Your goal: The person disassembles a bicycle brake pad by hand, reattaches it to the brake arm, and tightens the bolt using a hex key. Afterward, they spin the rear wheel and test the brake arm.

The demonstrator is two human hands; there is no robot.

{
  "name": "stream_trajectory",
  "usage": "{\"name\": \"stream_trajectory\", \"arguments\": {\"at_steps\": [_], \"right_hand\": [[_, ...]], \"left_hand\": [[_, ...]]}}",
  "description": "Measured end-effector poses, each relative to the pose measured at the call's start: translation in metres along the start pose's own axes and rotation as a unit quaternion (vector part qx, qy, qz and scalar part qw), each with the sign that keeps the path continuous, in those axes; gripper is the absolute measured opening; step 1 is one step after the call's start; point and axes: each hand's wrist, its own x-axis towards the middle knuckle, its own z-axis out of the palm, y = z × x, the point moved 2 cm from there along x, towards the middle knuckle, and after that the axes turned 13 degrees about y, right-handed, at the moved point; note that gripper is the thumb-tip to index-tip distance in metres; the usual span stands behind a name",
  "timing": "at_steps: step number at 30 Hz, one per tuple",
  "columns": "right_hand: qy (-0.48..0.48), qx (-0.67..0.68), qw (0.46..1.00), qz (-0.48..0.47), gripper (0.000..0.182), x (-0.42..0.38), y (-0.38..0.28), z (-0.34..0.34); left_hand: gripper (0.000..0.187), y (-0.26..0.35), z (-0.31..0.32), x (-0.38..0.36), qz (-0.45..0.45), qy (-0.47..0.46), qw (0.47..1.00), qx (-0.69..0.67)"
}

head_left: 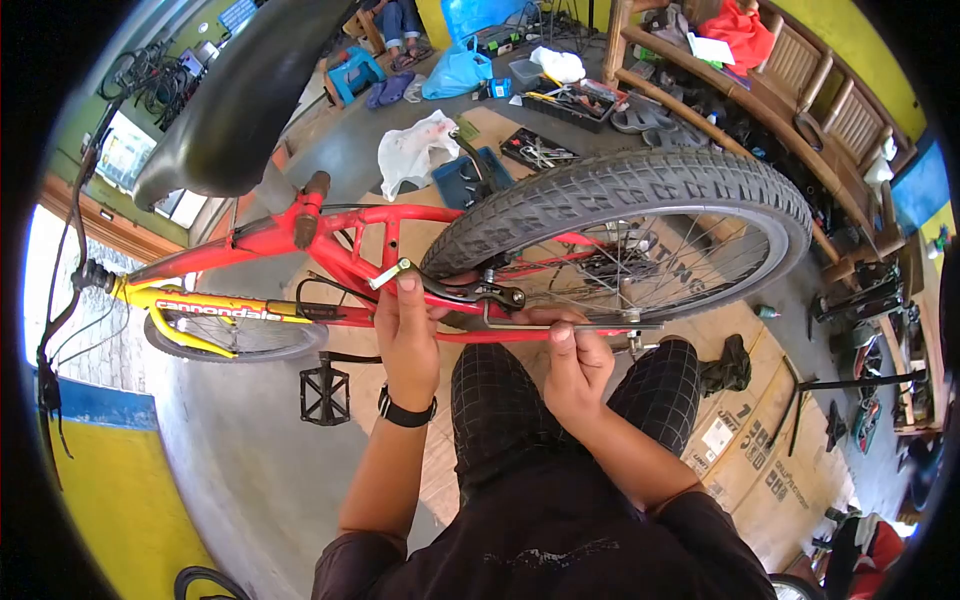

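We're kneeling in black checked trousers (500,400) at the red and yellow bicycle frame (330,255), upside down or laid over; we can't tell which.

Left hand (405,335), with a black wristwatch (405,410), has its grip clenched around the black rim-brake arm (470,292) by the seat stay, thumb up against the silver cable end (392,272). Right hand (572,362) has its grip pinched on the red chainstay tube (560,328) just under the brake, fingers curled tight. What sits between those fingertips is hidden.

Risks as we judge them:
- Both hands sit just beside the black knobbly rear tyre (620,195) and silver spokes (650,270). If the wheel turns, fingers get caught.
- The brake arm is likely sprung. A slip of the left grip could snap it onto the thumb.
- Any small fastener dropped here would be hard to find on the flattened brown cardboard sheets (745,450) under us.
- The black platform pedal (322,393) near the left forearm could knock it if the cranks swing.

Beyond the cardboard is bare grey concrete floor (250,460). Further out sit a blue open toolbox (468,178), a black tray of tools (540,150), a white plastic bag (412,150) and a blue plastic stool (352,72). A wooden bench (800,70) carries red cloth. Another person sits at the far end, only their legs showing (400,25).
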Motion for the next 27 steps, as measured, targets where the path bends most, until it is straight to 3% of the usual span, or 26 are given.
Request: {"name": "stream_trajectory", "arguments": {"at_steps": [2,6,9,14,17,20,23,24,27], "right_hand": [[0.036,0.082,0.996,0.002,0.028,-0.005,-0.004,0.002],[-0.003,0.100,0.995,-0.008,0.028,-0.004,-0.016,-0.008],[0.023,0.038,0.999,0.004,0.028,-0.012,-0.017,-0.023],[-0.019,-0.071,0.997,0.031,0.029,-0.017,-0.017,-0.053],[-0.004,-0.081,0.995,0.054,0.029,-0.019,-0.022,-0.059],[0.016,-0.097,0.994,0.052,0.029,-0.021,-0.019,-0.068],[0.032,-0.108,0.992,0.054,0.029,-0.022,-0.017,-0.068],[0.032,-0.115,0.991,0.056,0.029,-0.021,-0.018,-0.066],[0.044,-0.106,0.992,0.044,0.027,-0.013,-0.017,-0.064]], "left_hand": [[0.036,0.001,0.001,-0.003,0.026,0.007,1.000,0.004],[0.036,-0.007,-0.025,0.000,0.114,-0.057,0.989,0.071],[0.045,0.008,-0.017,0.000,0.117,-0.079,0.989,-0.036],[0.085,0.008,-0.012,0.005,0.068,-0.082,0.990,-0.090],[0.087,0.012,-0.012,0.010,0.073,-0.084,0.984,-0.142],[0.088,0.019,-0.009,0.018,0.002,-0.072,0.988,-0.134],[0.087,0.021,-0.004,0.027,0.042,-0.015,0.996,-0.084],[0.076,0.027,-0.003,0.024,0.032,-0.038,0.997,-0.056],[0.075,0.029,-0.003,0.023,0.018,-0.038,0.998,-0.047]]}}
